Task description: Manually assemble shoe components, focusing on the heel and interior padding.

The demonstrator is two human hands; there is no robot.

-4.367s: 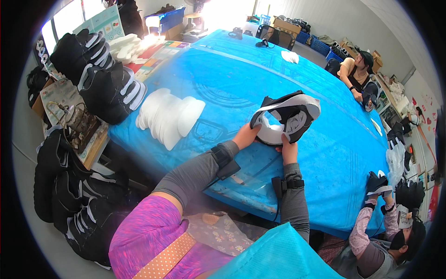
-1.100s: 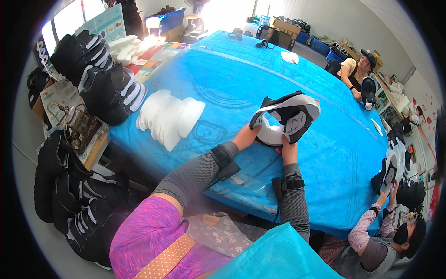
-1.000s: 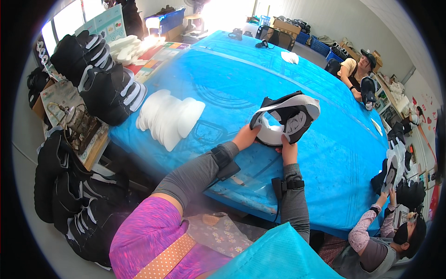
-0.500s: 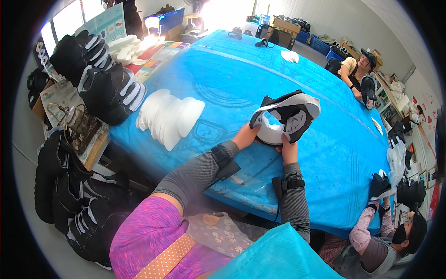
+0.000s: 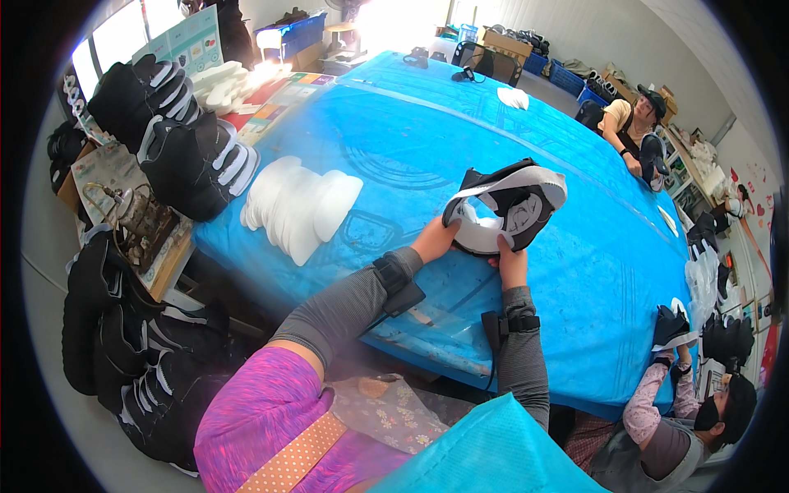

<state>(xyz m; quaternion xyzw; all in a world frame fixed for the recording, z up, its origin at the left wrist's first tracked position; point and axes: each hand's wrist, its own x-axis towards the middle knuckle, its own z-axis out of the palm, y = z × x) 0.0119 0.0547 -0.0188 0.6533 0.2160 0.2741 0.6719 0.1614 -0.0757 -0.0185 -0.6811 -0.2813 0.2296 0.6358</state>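
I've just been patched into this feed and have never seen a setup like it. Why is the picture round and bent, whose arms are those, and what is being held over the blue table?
There is no machine here: a person wears a wide fisheye camera on the head, looking down, so straight edges curve. The two grey-sleeved forearms rising from the lower edge are that person's own. The left hand and right hand together hold a black-and-white shoe upper above the table covered in blue sheeting. On the table to the left lies a fanned stack of white foam insoles. Piles of black shoe uppers with white stripes sit at the left edge. Other people work at the far and near right.
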